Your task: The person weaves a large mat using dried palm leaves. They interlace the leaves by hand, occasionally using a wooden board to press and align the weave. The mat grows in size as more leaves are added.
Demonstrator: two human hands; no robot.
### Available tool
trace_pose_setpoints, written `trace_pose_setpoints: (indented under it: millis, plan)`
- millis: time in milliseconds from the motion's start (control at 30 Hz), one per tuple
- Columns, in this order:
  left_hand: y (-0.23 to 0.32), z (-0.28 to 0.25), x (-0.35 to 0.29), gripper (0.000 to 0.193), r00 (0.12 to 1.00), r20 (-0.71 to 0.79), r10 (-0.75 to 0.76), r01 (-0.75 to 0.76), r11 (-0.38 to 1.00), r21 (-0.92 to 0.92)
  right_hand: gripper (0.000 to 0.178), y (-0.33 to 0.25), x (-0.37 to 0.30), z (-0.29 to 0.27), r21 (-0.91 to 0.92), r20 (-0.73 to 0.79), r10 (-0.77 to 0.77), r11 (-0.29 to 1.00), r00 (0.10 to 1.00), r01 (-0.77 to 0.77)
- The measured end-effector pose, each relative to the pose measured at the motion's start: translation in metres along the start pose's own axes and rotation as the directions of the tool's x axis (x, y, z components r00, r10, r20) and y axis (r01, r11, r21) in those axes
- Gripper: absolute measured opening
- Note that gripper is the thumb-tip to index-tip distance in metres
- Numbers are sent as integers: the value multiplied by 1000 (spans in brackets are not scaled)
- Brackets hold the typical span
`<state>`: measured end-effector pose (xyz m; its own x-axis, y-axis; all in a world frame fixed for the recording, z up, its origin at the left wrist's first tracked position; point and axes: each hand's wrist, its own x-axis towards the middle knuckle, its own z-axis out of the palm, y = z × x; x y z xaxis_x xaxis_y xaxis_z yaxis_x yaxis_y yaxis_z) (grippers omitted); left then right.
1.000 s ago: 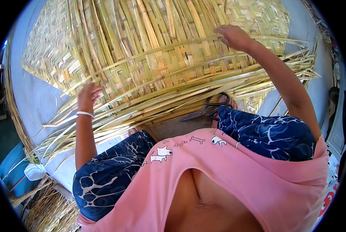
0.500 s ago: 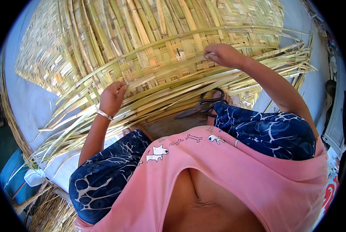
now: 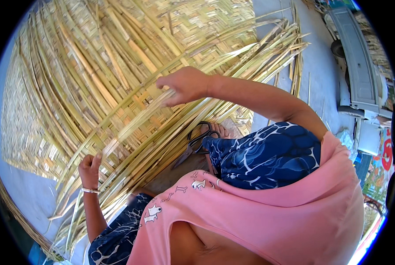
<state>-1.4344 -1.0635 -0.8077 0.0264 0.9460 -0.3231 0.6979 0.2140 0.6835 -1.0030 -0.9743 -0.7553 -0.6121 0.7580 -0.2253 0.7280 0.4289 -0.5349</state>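
A pale flat plant strip (image 3: pixel 137 121) runs slantwise between my hands, over the near edge of a woven mat (image 3: pixel 206 22). My left hand (image 3: pixel 89 171), a bracelet at its wrist, is closed at the strip's lower left end. Farther right, my right hand (image 3: pixel 187 86) grips the upper part, its fingers bent and slightly blurred. Long loose strips (image 3: pixel 80 66) stand out across the mat from its weave. Several more strips (image 3: pixel 246 70) lie in a bundle along the near side. Black-handled scissors (image 3: pixel 192 145) rest between that bundle and my clothed leg.
My bare foot (image 3: pixel 216 129) is beside the scissors. Grey floor (image 3: pixel 314 88) surrounds the mat. At the right stands a grey metal cart with wheels (image 3: pixel 355 57), with a colourful printed sheet (image 3: pixel 378 172) nearer. Long thin stalks (image 3: pixel 18 212) lie along the left edge.
The view has turned and shifted right, so the mat lies farther left and slanted. My right hand has come closer to the mat's middle, over the strip; my left hand stays near the strip's left end.
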Motion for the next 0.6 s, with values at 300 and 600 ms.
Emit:
trace_pose_setpoints:
  millis: [300, 600]
  plan:
    - [18, -17, 0, 39, 996, -85, 20, -42, 963, -267, 25, -3, 8, 4, -151, -124, -127, 983, 984, 108]
    - [152, -48, -20, 24, 442, -159, 883, -570, 413, 710, 32, -35, 56, -62, 773, -171, 171, 634, 970, 25]
